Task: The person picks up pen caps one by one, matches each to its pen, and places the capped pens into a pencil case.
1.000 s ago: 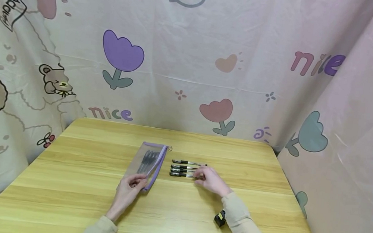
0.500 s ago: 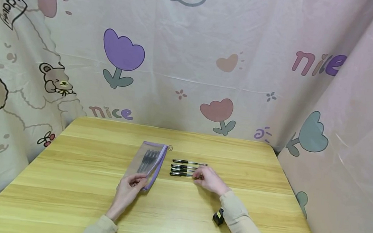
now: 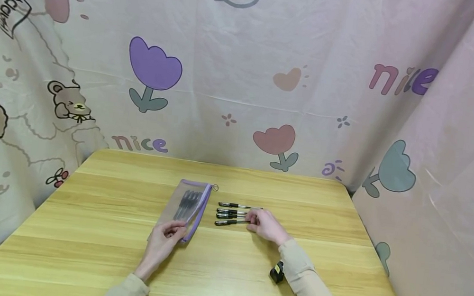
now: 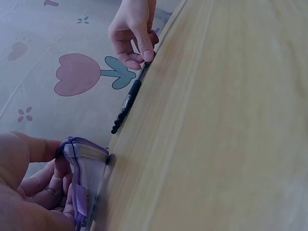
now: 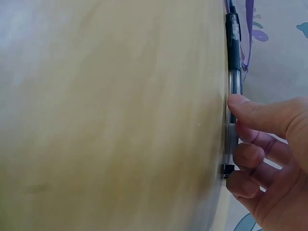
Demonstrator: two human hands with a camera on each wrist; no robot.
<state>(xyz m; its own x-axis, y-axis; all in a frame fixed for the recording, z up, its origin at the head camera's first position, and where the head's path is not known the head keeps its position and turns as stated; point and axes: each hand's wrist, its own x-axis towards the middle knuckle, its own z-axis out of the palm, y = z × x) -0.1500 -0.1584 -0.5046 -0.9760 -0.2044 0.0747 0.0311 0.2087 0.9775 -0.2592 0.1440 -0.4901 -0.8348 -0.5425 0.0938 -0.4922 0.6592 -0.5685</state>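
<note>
My left hand [image 3: 163,240] pinches the near end of a translucent pencil pouch [image 3: 173,204] with purple trim, between thumb and fingers. In the left wrist view the pouch's zipper end [image 4: 89,168] stands raised at the fingertips. Several pens [image 3: 189,203] show through its side. To the right lie several black-and-clear gel pens in a row, among them a far pen [image 3: 228,205]. At their right ends, my right hand [image 3: 267,225] pinches the nearest gel pen [image 3: 225,222], which lies slightly askew. The right wrist view has thumb and forefinger on that pen's barrel [image 5: 234,82].
The wooden table [image 3: 84,219] extends around both hands. A patterned curtain [image 3: 226,85] hangs behind it and along both sides. A small black device [image 3: 277,272] is by the right sleeve [image 3: 306,274]. The pouch's zipper ring [image 3: 215,188] sticks out at its far corner.
The nearest pen has turned out of line with the others, its capped end swinging slightly toward the near side. The left hand and pouch have stayed in place.
</note>
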